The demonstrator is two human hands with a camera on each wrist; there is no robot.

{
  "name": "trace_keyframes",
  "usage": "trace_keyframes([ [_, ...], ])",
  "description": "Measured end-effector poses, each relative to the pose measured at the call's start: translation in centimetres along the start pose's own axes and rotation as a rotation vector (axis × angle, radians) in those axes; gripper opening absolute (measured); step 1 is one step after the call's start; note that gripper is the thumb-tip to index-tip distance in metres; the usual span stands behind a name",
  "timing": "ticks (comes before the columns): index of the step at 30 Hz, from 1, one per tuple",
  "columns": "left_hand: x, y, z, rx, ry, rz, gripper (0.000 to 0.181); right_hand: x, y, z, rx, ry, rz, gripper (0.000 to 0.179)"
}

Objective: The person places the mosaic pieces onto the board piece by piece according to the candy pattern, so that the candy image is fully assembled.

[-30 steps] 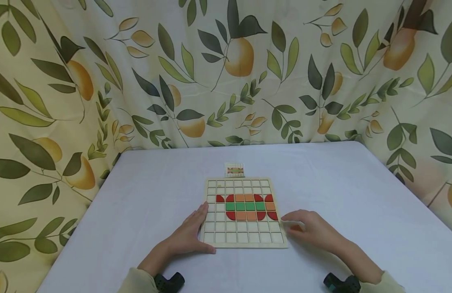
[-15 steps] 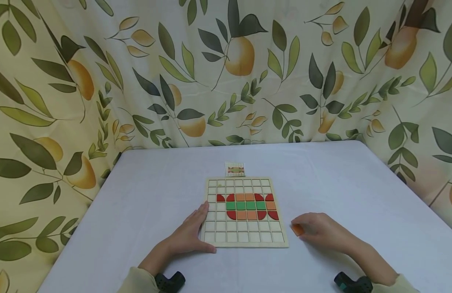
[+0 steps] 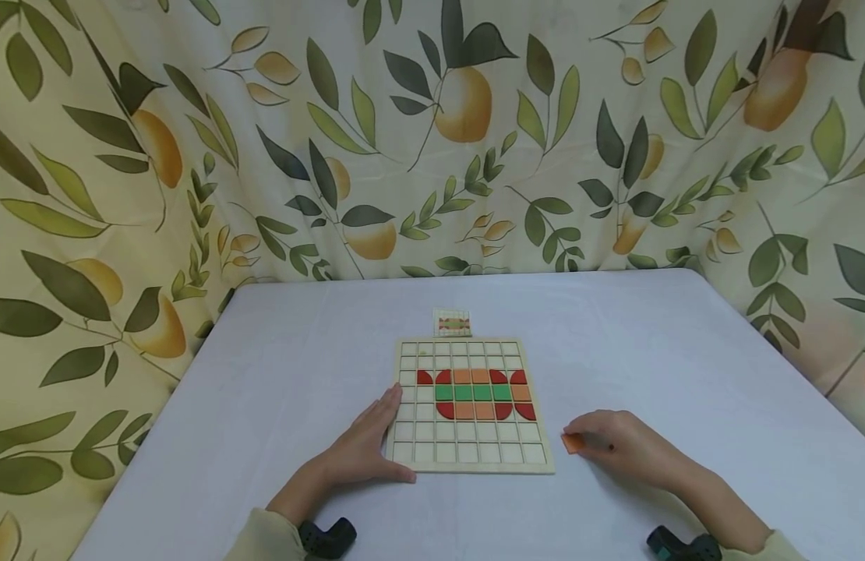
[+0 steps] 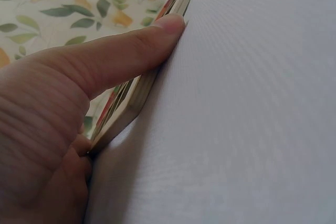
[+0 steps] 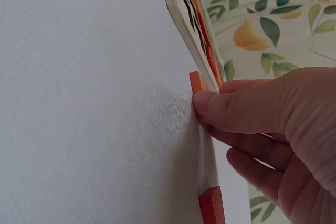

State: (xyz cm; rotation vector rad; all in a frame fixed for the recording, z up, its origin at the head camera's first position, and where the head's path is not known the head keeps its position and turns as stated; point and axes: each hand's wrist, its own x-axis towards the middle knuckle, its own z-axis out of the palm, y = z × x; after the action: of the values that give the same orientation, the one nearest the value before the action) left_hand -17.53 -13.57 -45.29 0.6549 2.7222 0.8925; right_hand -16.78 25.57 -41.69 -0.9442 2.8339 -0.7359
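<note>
A square wooden grid board (image 3: 467,460) lies on the table, with green, orange and red tiles set in several of its cells. My left hand (image 3: 362,444) rests at its front left corner, fingers extended along the left side. In the left wrist view, the straight thumb (image 4: 126,56) lies against the board's edge. To the right of the board, my right hand (image 3: 625,448) pinches an orange tile (image 5: 196,81) between thumb and finger, low over the cloth. A red piece (image 5: 211,205) sits near that hand in the right wrist view; in the head view I cannot see it.
A small pattern card (image 3: 452,322) showing a similar coloured design stands just behind the board. White cloth covers the table (image 3: 320,335). A leaf-and-fruit patterned curtain (image 3: 264,195) hangs behind and along both sides.
My right hand has drawn away from the board's right edge, moving right with the orange tile, which now shows more clearly at the fingertips. The left hand stays on the board.
</note>
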Motion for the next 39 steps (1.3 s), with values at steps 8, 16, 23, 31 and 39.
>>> trace_keyframes([
  [8,0.2,-0.2,0.1,0.007,0.003,0.007,0.130,-0.1,0.3,0.2,-0.003,0.025,-0.019,0.028],
  [16,0.2,-0.2,0.1,0.006,0.004,0.009,0.130,0.4,-0.4,0.4,0.002,0.079,-0.002,0.026],
  [23,0.1,-0.1,0.1,0.005,0.003,0.015,0.130,2.0,-1.6,0.4,0.039,0.094,-0.041,0.028],
  [31,0.1,-0.1,0.0,-0.001,0.008,0.010,0.129,3.7,-2.5,0.7,0.045,0.094,-0.077,0.030],
  [39,0.2,-0.2,0.0,0.003,0.005,0.004,0.129,5.2,-3.3,1.0,0.056,0.097,-0.084,0.034],
])
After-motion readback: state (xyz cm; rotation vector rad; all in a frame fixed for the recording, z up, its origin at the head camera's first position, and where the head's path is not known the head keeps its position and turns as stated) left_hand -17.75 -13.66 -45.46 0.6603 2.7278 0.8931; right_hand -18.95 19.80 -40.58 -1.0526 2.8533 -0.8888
